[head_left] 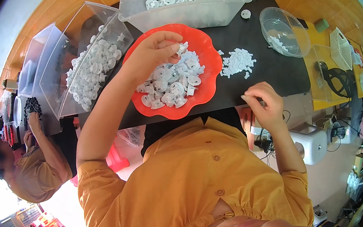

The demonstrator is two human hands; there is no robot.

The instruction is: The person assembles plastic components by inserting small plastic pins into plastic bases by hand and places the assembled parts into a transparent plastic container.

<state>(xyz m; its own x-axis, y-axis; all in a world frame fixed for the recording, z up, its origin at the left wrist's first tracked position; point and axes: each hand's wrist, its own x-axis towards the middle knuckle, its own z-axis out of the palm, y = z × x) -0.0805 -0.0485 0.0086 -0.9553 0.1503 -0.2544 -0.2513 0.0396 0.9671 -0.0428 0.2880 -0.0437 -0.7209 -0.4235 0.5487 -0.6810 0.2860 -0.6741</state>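
Observation:
My left hand (154, 54) reaches over a red scalloped bowl (212, 81), its fingers closed on a small white plastic part (183, 47). Beneath it, the bowl holds a heap of round white plastic parts (171, 87). My right hand (264, 102) hovers by the table's near edge, thumb and forefinger pinched together. Anything between those fingertips is too small to make out. Just beyond that hand, a flat pile of tiny white pieces (238, 62) lies on the dark table (274, 77), right of the bowl.
Behind the bowl stands a clear bin (186, 15) of white parts. Another clear bin (58, 79) with similar parts tilts at the left. A round clear tub (287, 45) with a few pieces sits right. One loose part (246, 14) lies near it. A co-worker (35, 162) works at left.

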